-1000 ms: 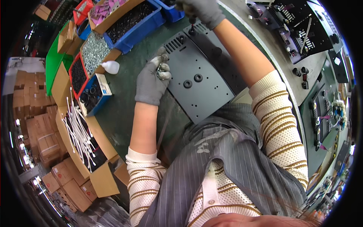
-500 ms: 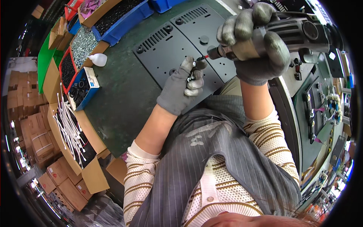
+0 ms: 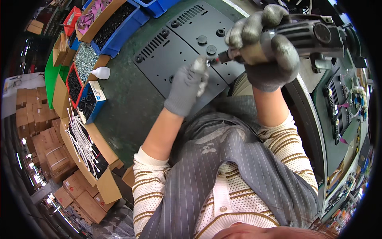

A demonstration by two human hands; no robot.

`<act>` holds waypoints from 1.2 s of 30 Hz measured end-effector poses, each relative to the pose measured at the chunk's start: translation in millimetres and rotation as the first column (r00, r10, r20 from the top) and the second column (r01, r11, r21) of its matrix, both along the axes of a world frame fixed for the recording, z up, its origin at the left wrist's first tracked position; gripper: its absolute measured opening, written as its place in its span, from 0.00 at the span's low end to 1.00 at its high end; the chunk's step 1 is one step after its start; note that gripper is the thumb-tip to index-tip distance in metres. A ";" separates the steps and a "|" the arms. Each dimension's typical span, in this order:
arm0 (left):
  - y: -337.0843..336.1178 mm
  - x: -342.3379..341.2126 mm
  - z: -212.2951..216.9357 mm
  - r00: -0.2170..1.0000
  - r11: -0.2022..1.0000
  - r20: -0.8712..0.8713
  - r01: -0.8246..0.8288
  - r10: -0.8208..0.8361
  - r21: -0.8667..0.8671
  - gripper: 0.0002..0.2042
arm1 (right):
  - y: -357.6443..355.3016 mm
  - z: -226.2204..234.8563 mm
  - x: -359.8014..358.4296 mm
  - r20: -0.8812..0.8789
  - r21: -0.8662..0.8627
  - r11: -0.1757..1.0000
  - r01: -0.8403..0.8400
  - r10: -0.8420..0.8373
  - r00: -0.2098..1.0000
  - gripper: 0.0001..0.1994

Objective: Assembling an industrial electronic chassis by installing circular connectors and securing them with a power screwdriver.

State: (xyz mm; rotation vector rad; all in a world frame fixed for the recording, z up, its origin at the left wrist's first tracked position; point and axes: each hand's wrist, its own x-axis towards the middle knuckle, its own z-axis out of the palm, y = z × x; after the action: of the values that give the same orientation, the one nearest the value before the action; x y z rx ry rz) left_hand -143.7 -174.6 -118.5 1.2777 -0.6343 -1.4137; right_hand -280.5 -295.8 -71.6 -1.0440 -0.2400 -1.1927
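The left hand (image 3: 189,83), in a gray glove, sits mid-frame over the dark metal plates. Its thumb and finger pinch together around what looks like a small shiny screw (image 3: 208,63). The right hand (image 3: 274,69), gloved too, curls tight around a big black drill (image 3: 304,40), and the drill's tip points left, right at the pinched fingers. The left plate (image 3: 157,59) and the right plate (image 3: 190,34) lie side by side on the green counter (image 3: 123,107), at the upper middle of the frame. Round black feet (image 3: 202,40) sit on them. The step seems to be putting a screw on the drill's tip. The next move calls for lining the tip up with a foot and keeping it straight.
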 end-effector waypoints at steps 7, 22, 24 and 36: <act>-64.5 54.5 -5.8 0.335 0.988 0.941 0.156 -0.040 -0.014 0.18 | -11.5 11.2 4.9 -0.126 0.290 0.931 0.221 -0.192 0.973 0.16; -112.7 75.3 -5.8 0.034 0.954 0.978 0.227 -0.207 0.194 0.16 | -69.1 3.0 33.2 -0.291 0.233 0.911 0.341 -0.269 0.918 0.14; -123.2 81.7 -10.2 0.065 0.991 0.997 0.131 -0.045 0.037 0.17 | -85.2 -1.1 41.9 -0.282 0.229 0.923 0.311 -0.243 0.928 0.13; -194.8 79.0 -40.4 0.287 0.997 0.958 0.078 0.006 -0.030 0.17 | -160.3 -21.1 110.9 -0.502 -0.100 0.889 0.448 -0.434 0.748 0.13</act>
State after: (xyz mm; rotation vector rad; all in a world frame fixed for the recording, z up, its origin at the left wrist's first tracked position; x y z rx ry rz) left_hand -64.7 -369.4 -158.9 2.0402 -1.5221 -0.4253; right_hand -169.6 -456.1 -92.7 -1.4035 0.4749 -1.2755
